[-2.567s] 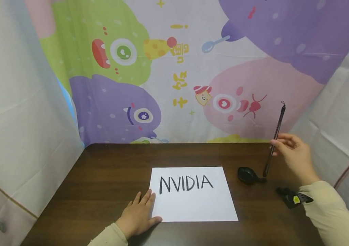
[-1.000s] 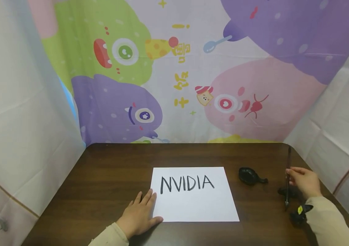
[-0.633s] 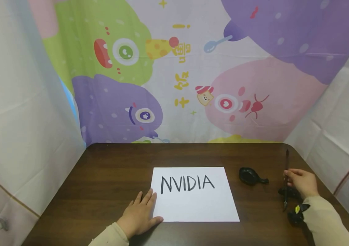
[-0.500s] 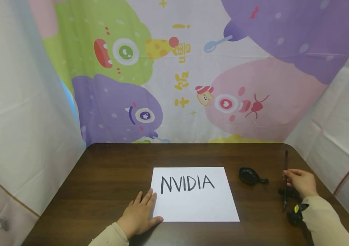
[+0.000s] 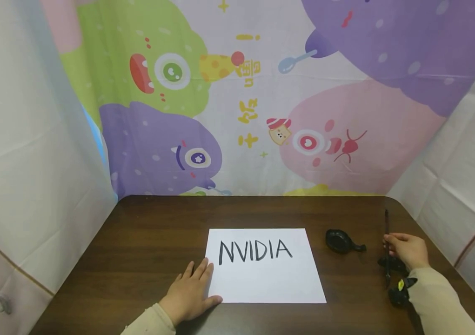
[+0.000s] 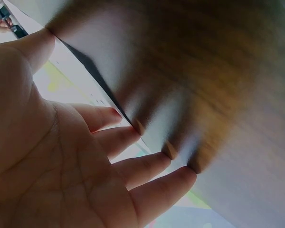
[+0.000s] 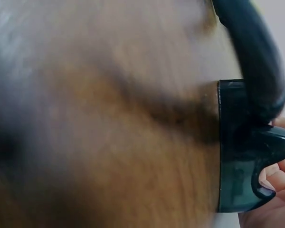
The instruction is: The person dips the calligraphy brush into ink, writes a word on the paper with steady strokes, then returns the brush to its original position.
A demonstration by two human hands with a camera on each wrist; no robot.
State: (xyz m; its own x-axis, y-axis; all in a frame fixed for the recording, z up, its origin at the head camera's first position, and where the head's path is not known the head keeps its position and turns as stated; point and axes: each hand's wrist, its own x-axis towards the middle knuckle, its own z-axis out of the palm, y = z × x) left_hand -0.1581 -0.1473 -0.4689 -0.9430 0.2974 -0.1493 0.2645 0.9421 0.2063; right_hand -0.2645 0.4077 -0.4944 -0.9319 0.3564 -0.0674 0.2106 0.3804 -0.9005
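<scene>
In the head view my right hand (image 5: 411, 251) pinches a dark writing brush (image 5: 386, 223) by its handle, tip pointing toward me. The brush crosses a small dark brush rest (image 5: 396, 264). Up close in the right wrist view, the thick brush head (image 7: 259, 61) lies against the dark green, curved rest (image 7: 235, 183), with part of my right hand (image 7: 280, 190) behind it. My left hand (image 5: 189, 293) rests with spread fingers at the left edge of a white sheet of paper (image 5: 270, 284) lettered "NVIDIA" in black. Those straight fingers (image 6: 152, 197) also show in the left wrist view.
A black leaf-shaped ink dish (image 5: 339, 240) with a short stem stands right of the paper. The dark wooden table (image 5: 145, 242) ends at a cartoon-printed curtain (image 5: 254, 177). A black wrist camera (image 5: 398, 295) sits under my right wrist.
My right hand has brought the brush from beside the ink dish down and right to the brush rest, then shifted slightly left. The left hand and paper have stayed put.
</scene>
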